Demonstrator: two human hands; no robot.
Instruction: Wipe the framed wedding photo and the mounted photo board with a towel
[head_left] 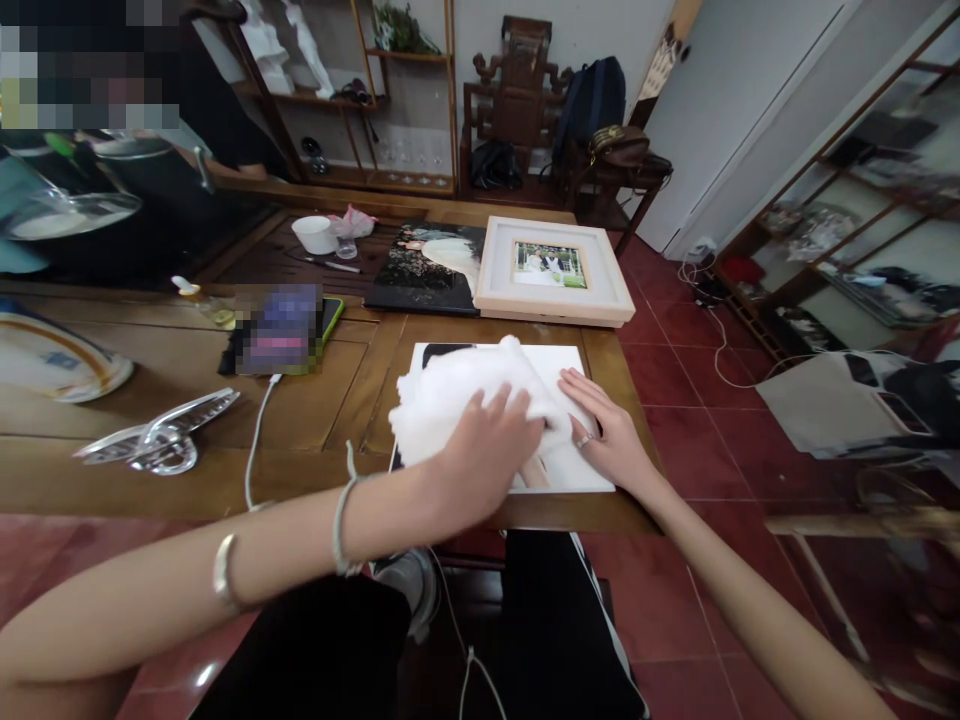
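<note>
A white photo panel [592, 470] lies flat at the table's front edge. Bunched over most of it is a fluffy white cloth [457, 385], so little of the printed image shows. My left hand [491, 455] presses down on the cloth with fingers curled into it; a bracelet and a bangle circle that arm. At the panel's right side rests my right hand [611, 435], fingers stretched out along the panel and the edge of the cloth, a ring on one finger. Behind the panel are a pale framed photo [555, 270] and a dark photo panel [427, 265].
On the wooden table's left are a phone [281, 330] with a white cable, a silver hair clip [161, 435], a small dropper bottle [202, 305] and a white cup [315, 235]. Another person [225, 110] is across the table. Red tiled floor [675, 400] lies to the right.
</note>
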